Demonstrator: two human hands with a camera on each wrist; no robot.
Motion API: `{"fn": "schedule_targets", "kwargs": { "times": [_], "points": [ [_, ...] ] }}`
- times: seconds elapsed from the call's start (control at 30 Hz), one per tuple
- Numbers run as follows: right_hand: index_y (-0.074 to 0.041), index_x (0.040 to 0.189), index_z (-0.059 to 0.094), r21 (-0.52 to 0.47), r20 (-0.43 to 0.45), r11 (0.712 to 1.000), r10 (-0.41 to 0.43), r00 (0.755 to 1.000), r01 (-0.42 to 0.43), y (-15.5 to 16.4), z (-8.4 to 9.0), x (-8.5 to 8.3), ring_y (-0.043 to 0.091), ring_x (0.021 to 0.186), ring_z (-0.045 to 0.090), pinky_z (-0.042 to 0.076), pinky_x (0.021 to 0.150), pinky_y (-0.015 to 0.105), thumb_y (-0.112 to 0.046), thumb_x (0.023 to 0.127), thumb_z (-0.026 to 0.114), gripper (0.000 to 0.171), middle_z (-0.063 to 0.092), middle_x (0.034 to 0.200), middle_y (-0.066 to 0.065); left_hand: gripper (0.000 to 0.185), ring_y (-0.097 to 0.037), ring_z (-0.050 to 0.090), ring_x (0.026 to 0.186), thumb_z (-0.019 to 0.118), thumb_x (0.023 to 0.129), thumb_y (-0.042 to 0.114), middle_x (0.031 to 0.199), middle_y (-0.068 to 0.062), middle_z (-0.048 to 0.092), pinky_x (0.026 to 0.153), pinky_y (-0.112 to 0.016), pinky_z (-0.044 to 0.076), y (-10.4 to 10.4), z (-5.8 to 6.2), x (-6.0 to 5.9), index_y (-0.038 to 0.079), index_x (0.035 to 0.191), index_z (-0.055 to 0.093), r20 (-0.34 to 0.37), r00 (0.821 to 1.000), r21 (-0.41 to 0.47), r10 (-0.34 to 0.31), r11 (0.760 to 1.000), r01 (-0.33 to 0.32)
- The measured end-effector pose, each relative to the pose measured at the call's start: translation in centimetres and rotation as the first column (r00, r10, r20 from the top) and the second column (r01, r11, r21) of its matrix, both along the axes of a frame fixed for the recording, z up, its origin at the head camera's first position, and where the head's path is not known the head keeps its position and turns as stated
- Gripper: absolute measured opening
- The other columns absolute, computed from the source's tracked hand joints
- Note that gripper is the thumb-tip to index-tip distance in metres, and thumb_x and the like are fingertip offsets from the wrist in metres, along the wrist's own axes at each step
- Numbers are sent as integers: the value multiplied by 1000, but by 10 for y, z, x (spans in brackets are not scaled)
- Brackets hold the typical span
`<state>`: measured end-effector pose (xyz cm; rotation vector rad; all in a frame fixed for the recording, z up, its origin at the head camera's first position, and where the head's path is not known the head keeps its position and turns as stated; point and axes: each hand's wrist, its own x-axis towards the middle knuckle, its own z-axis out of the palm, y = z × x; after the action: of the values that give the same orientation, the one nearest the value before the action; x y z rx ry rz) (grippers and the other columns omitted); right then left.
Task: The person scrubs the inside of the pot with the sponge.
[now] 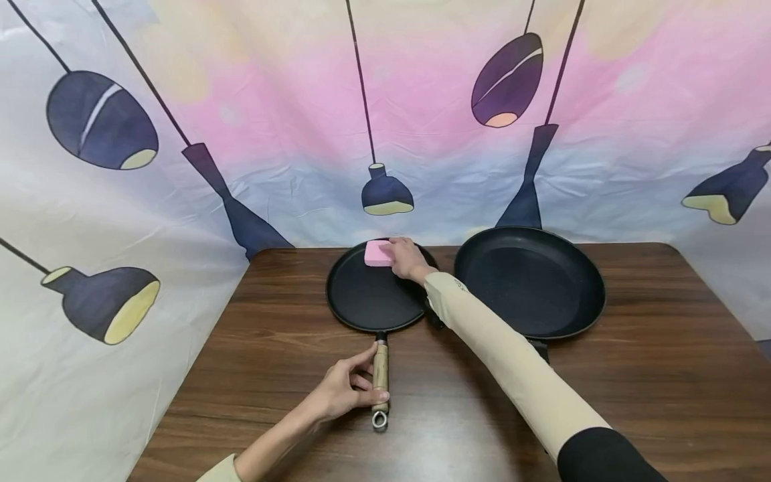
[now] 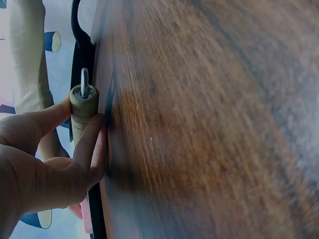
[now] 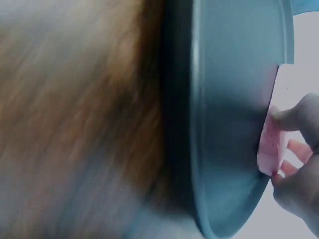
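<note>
Left hand: the left hand [image 1: 345, 391] lies at the 6 o'clock end of the flat pan, its fingers [image 2: 92, 144] and thumb curled round the wooden handle [image 1: 380, 375]; the left wrist view shows the thumb on one side of the handle and the fingers on the other, clamped on it.
Right hand: the right hand [image 1: 408, 259] reaches across to the 12 o'clock edge of the flat pan, and its fingers [image 3: 295, 117] pinch the pink sponge [image 1: 377, 253], which lies flat against the pan's surface.
Pink sponge: a small pink block inside the flat pan at its far rim, around 12 o'clock, half covered by the right hand; in the right wrist view it touches the dark pan face.
Flat pan: the flat pan [image 1: 367, 298] is round, black and shallow and rests on the counter [image 1: 650, 375] near the middle; its handle points straight toward the person at 6 o'clock and ends in a metal ring [image 1: 379, 420].
Deep pan: a larger black frying pan [image 1: 530, 281] sits just beside the flat pan at its 3 o'clock, the rims close together; the right forearm in a beige sleeve [image 1: 512, 361] crosses over the gap between them.
Backdrop: a cloth [image 1: 241, 134] printed with dark hanging lamps stands behind the counter and along its left side.
</note>
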<state>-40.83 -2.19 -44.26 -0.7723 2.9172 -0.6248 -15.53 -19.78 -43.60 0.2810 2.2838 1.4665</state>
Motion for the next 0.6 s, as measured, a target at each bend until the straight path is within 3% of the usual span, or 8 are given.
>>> {"fn": "schedule_targets", "kwargs": {
  "times": [0.2,0.33,0.43,0.6],
  "points": [
    [-1,145,55,-97,-13,989,107,994,-108,-9,-8,-5,34,145,45,30,127,45,3,90,60,55,55,150,19,91,-16,67,89,86,84,10,121,-21,57,71,-17,54,3,-3,4,1,158,33,24,1000,21,4,1000,-4],
    [-1,146,54,-237,128,970,91,988,-58,-11,-4,-6,32,142,47,36,123,42,4,88,69,60,54,150,18,91,-16,66,88,86,83,9,120,-21,57,71,-17,54,3,-3,2,2,157,34,20,1000,21,16,1000,-17],
    [-3,146,55,-337,267,941,117,957,-21,-13,1,-2,31,141,47,39,120,39,5,85,75,64,52,152,17,92,-15,66,88,86,83,9,120,-21,57,71,-18,55,3,-2,0,2,157,34,21,1000,29,22,999,-23],
    [-6,146,56,-291,291,943,246,925,-160,-20,8,5,31,139,48,42,116,37,-1,87,76,63,51,154,15,91,-15,67,87,86,83,7,121,-22,57,70,-17,56,0,-1,-1,1,158,33,33,999,43,28,999,-30]
  ]
}}
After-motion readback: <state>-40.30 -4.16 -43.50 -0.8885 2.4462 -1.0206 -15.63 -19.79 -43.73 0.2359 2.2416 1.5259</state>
